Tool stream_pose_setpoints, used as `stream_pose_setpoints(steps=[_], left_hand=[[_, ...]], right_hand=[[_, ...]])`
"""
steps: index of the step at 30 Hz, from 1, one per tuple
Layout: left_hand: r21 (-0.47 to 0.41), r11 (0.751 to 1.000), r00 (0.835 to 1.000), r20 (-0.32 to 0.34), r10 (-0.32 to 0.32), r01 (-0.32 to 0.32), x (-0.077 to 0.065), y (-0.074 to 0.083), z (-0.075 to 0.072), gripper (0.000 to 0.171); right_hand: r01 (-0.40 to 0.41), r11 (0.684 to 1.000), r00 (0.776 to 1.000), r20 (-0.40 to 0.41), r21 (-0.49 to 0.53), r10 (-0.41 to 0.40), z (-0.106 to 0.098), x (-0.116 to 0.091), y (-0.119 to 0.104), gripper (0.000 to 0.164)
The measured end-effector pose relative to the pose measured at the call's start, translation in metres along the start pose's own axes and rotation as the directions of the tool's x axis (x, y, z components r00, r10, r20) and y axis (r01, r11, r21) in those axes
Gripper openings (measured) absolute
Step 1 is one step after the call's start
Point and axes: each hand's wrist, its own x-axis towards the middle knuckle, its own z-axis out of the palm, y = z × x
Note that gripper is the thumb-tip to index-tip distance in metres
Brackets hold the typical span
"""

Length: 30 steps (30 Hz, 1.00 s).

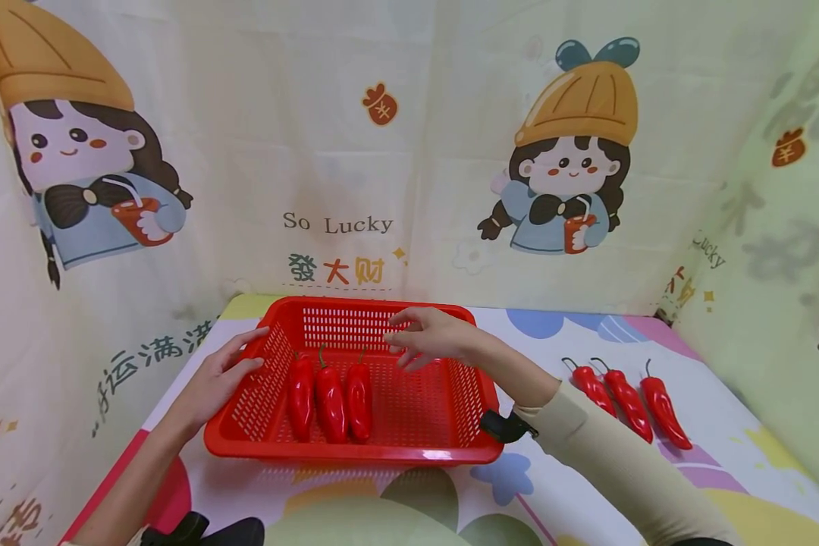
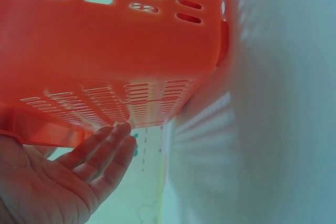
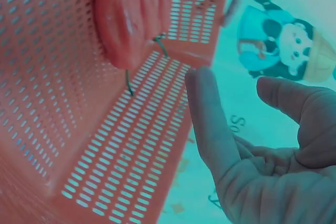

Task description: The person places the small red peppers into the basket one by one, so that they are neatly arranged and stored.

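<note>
A red plastic basket [image 1: 355, 453] with slotted walls stands on the table. Inside, on its left half, three glossy red chili peppers [image 1: 331, 402] lie side by side, green stems pointing to the back. My left hand [image 1: 214, 383] is at the basket's left side, fingers extended along the outer wall; whether they touch it I cannot tell. Over the basket's back right part hovers my right hand [image 1: 426, 337], its fingers loosely bent with nothing between them. The right wrist view shows that hand [image 3: 268, 150] apart from the peppers [image 3: 128, 19].
Three more red chili peppers [image 1: 631, 402] lie on the patterned tablecloth [image 1: 519, 345] to the right of the basket. A printed cloth backdrop [image 1: 437, 189] rises behind the table and along both sides.
</note>
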Motion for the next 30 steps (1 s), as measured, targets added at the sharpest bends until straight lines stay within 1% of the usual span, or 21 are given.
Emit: stream_pose_setpoints(steps=[4,7,12,15,22,25,30], left_hand=[[-0.002,1.0,1.0,0.001,0.002,-0.002,0.0,0.0,0.0,0.065],[0.0,1.0,1.0,0.001,0.003,-0.003,0.001,0.0,0.0,0.065],[0.013,1.0,1.0,-0.005,0.001,-0.001,0.001,-0.002,0.001,0.064],[0.012,1.0,1.0,-0.008,-0.004,0.004,0.001,-0.003,0.001,0.065],[-0.01,1.0,1.0,-0.002,0.007,-0.007,0.001,-0.002,0.001,0.064],[-0.015,1.0,1.0,0.002,0.01,-0.01,0.001,-0.002,0.0,0.063],[-0.008,1.0,1.0,0.009,0.007,-0.007,0.004,-0.002,-0.001,0.058]], right_hand=[[0.028,1.0,0.997,-0.075,0.01,-0.027,-0.003,-0.009,0.0,0.054],[0.056,0.998,0.99,-0.13,-0.006,-0.056,-0.004,-0.016,0.003,0.054],[0.092,0.993,0.969,-0.223,-0.071,-0.106,-0.005,-0.028,0.008,0.055],[0.111,0.99,0.954,-0.269,-0.083,-0.13,-0.005,-0.037,0.01,0.054],[0.159,0.981,0.927,-0.325,-0.11,-0.187,-0.011,-0.055,0.019,0.053],[0.177,0.973,0.911,-0.351,-0.146,-0.218,-0.013,-0.062,0.024,0.052],[0.2,0.95,0.876,-0.391,-0.239,-0.283,-0.014,-0.075,0.029,0.051]])
